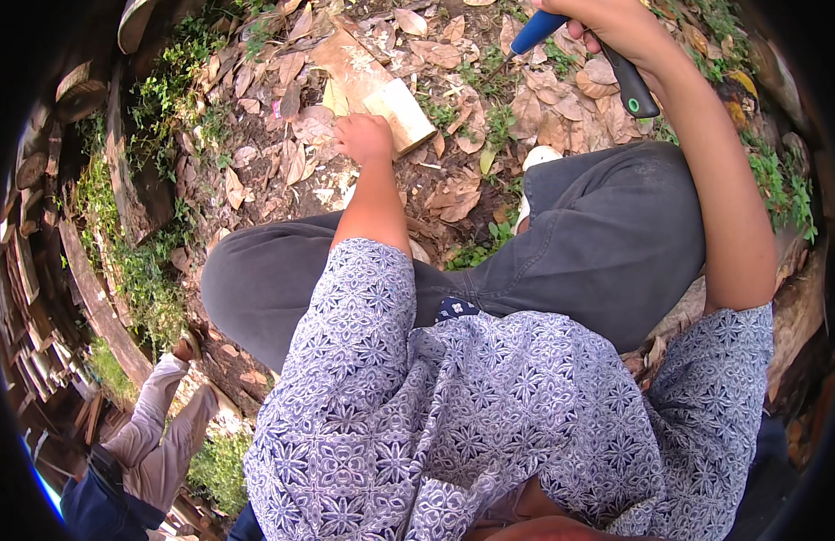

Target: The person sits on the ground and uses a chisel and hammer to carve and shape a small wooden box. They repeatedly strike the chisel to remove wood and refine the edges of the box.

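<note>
My left hand [363,138] is at the left edge of a pale, fresh-cut wood block [401,115] on the ground, its fingers bent and gripping that edge. A flat brown piece of wood [345,65] lies against the block on its far side. At the upper right, my right hand [606,32] is raised above the ground and closed round a black handle [630,83] with a green ring at its end. A blue handle-like part [536,34] sticks out from the same hand, with a thin dark tip. Whether these are one tool or two, I cannot tell.
Dry leaves [534,108] and wood chips cover the soil, with green weeds [498,126] among them. My bent legs [606,225] frame the near side. Logs [102,279] and stacked wood stand at the left, where another person's legs [165,424] show.
</note>
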The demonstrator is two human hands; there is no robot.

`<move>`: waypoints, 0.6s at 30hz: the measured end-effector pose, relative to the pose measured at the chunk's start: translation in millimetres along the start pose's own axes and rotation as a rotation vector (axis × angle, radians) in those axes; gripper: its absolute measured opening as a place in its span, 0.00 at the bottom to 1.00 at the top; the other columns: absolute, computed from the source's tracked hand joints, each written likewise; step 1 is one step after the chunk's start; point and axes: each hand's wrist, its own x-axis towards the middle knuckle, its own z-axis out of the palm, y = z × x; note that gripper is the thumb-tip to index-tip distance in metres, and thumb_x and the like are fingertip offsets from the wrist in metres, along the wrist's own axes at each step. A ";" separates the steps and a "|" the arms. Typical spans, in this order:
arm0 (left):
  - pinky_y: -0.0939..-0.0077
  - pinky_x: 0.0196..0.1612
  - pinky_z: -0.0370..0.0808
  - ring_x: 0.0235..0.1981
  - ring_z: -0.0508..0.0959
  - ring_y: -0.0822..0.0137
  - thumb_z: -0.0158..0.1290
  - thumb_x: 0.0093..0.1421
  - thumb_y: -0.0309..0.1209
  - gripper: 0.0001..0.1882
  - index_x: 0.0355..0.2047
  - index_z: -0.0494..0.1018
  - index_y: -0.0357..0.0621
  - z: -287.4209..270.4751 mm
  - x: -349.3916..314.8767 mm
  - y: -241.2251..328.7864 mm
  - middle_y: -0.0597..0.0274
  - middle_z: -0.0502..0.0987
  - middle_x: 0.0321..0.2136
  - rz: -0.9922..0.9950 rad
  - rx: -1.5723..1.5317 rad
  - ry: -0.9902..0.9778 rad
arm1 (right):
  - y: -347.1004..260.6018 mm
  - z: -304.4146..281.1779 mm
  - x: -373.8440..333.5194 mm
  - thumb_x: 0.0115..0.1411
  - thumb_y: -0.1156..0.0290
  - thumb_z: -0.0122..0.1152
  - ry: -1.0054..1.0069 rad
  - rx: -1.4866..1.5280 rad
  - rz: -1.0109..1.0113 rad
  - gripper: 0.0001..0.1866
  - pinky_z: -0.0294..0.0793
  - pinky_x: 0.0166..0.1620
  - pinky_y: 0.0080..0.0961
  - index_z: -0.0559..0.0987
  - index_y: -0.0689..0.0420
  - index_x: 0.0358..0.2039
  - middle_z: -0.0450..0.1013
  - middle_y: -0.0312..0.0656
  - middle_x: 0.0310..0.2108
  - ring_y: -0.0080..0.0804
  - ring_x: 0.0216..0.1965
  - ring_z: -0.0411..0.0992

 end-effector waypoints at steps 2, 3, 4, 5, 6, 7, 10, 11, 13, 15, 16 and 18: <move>0.51 0.55 0.64 0.53 0.74 0.58 0.53 0.62 0.37 0.14 0.43 0.78 0.44 0.1 5.8 -5.3 0.60 0.77 0.48 -0.277 -0.154 -0.111 | 2.6 -0.5 2.5 0.59 0.70 0.66 0.019 -0.008 0.021 0.17 0.70 0.22 0.18 0.72 0.64 0.44 0.74 0.39 0.27 0.19 0.21 0.69; 0.50 0.56 0.64 0.53 0.75 0.57 0.53 0.62 0.37 0.15 0.45 0.77 0.44 -3.0 10.1 -9.4 0.58 0.77 0.49 -0.380 -0.239 -0.199 | 4.3 -1.1 3.7 0.59 0.70 0.66 0.030 -0.010 0.031 0.17 0.70 0.22 0.18 0.72 0.64 0.44 0.74 0.39 0.27 0.19 0.21 0.69; 0.49 0.56 0.65 0.54 0.76 0.56 0.53 0.63 0.38 0.17 0.48 0.76 0.44 -5.3 11.5 -11.8 0.56 0.78 0.50 -0.483 -0.324 -0.287 | 5.0 -1.8 2.7 0.59 0.70 0.66 0.030 -0.003 0.020 0.17 0.69 0.22 0.19 0.72 0.64 0.44 0.74 0.39 0.27 0.19 0.21 0.69; 0.46 0.58 0.63 0.53 0.77 0.54 0.53 0.63 0.39 0.18 0.49 0.75 0.44 -6.4 7.5 -12.9 0.54 0.79 0.50 -0.459 -0.365 -0.262 | 5.1 -2.6 0.6 0.59 0.70 0.66 0.030 0.005 0.008 0.17 0.69 0.22 0.19 0.72 0.64 0.44 0.74 0.39 0.27 0.19 0.21 0.69; 0.43 0.60 0.62 0.53 0.78 0.51 0.53 0.64 0.40 0.20 0.51 0.74 0.44 -3.9 1.0 -16.6 0.52 0.79 0.50 -0.437 -0.407 -0.238 | 4.1 -2.8 -0.5 0.59 0.70 0.66 0.028 0.011 -0.004 0.17 0.69 0.22 0.19 0.72 0.64 0.44 0.74 0.39 0.27 0.19 0.21 0.68; 0.40 0.62 0.61 0.53 0.79 0.48 0.53 0.64 0.41 0.21 0.53 0.73 0.43 -3.1 -3.1 -19.1 0.50 0.80 0.50 -0.414 -0.448 -0.214 | 2.6 -2.9 0.3 0.59 0.70 0.66 0.026 0.006 0.006 0.17 0.69 0.22 0.19 0.72 0.64 0.44 0.74 0.39 0.27 0.19 0.21 0.68; 0.38 0.61 0.61 0.54 0.78 0.49 0.56 0.62 0.49 0.32 0.61 0.66 0.45 5.2 3.2 -29.1 0.49 0.78 0.52 -0.257 -0.486 -0.332 | 0.2 -0.8 3.6 0.59 0.71 0.66 0.015 0.003 0.020 0.16 0.68 0.21 0.19 0.72 0.64 0.43 0.74 0.38 0.26 0.19 0.20 0.68; 0.40 0.62 0.61 0.55 0.76 0.50 0.57 0.61 0.51 0.33 0.61 0.67 0.46 7.9 3.3 -30.7 0.50 0.77 0.53 -0.242 -0.465 -0.329 | 0.7 -0.1 4.7 0.59 0.71 0.66 0.009 0.010 0.014 0.16 0.68 0.21 0.19 0.72 0.64 0.43 0.73 0.38 0.26 0.19 0.20 0.68; 0.43 0.62 0.61 0.58 0.73 0.52 0.58 0.60 0.56 0.35 0.60 0.68 0.47 -12.7 -7.6 -2.7 0.52 0.73 0.57 -0.193 -0.431 -0.344 | 5.6 -3.1 4.4 0.59 0.71 0.65 0.008 0.014 0.016 0.15 0.67 0.21 0.18 0.72 0.64 0.43 0.73 0.37 0.25 0.19 0.20 0.68; 0.43 0.62 0.61 0.60 0.69 0.52 0.59 0.57 0.60 0.38 0.60 0.68 0.48 -15.2 -23.2 10.2 0.55 0.70 0.58 -0.055 -0.252 -0.192 | 1.0 -3.3 1.0 0.59 0.72 0.65 -0.022 0.021 -0.001 0.15 0.67 0.21 0.18 0.73 0.64 0.42 0.73 0.37 0.25 0.18 0.20 0.67; 0.43 0.63 0.60 0.62 0.67 0.52 0.59 0.56 0.61 0.40 0.60 0.68 0.48 -16.4 -28.5 13.3 0.56 0.69 0.59 0.012 -0.162 -0.116 | 0.0 -2.3 0.5 0.59 0.72 0.65 -0.022 0.031 0.003 0.14 0.67 0.21 0.18 0.73 0.64 0.42 0.72 0.37 0.25 0.18 0.19 0.67; 0.47 0.62 0.62 0.62 0.66 0.50 0.61 0.54 0.62 0.38 0.56 0.72 0.50 -20.6 -36.2 13.4 0.56 0.68 0.59 0.223 -0.149 -0.025 | -0.7 -1.0 -0.4 0.59 0.72 0.65 -0.016 0.051 0.012 0.14 0.67 0.21 0.18 0.73 0.64 0.42 0.72 0.37 0.24 0.18 0.19 0.67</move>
